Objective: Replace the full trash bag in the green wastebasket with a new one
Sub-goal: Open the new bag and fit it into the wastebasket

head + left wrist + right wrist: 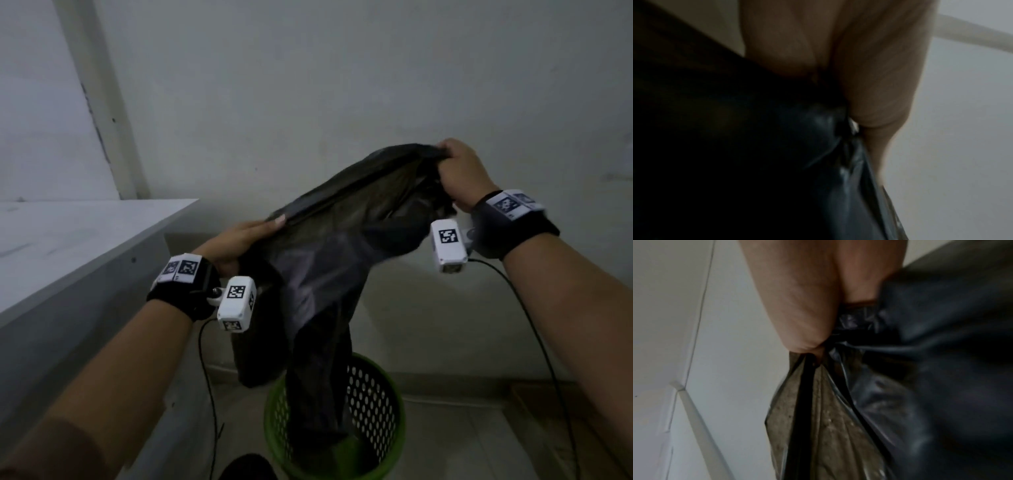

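Note:
A thin black trash bag [329, 260] hangs stretched between my two hands above the green perforated wastebasket [376, 407], its lower end drooping into the basket. My left hand [246, 236] grips the bag's rim at the lower left, thumb lying along the edge. Higher up at the right, my right hand [455, 171] clutches the bunched rim in a fist. The left wrist view shows the dark bag [797, 154] under my left hand [869, 81]. In the right wrist view my right hand [807, 313] pinches gathered, crinkled film of the bag [931, 369].
A white table or counter [68, 233] runs along the left, close to the basket. A pale wall [342, 85] stands right behind. A second dark bag or bundle [260, 342] sits left of the basket. Black cables [209, 394] trail from both wrist cameras. Tiled floor [462, 428] lies to the right.

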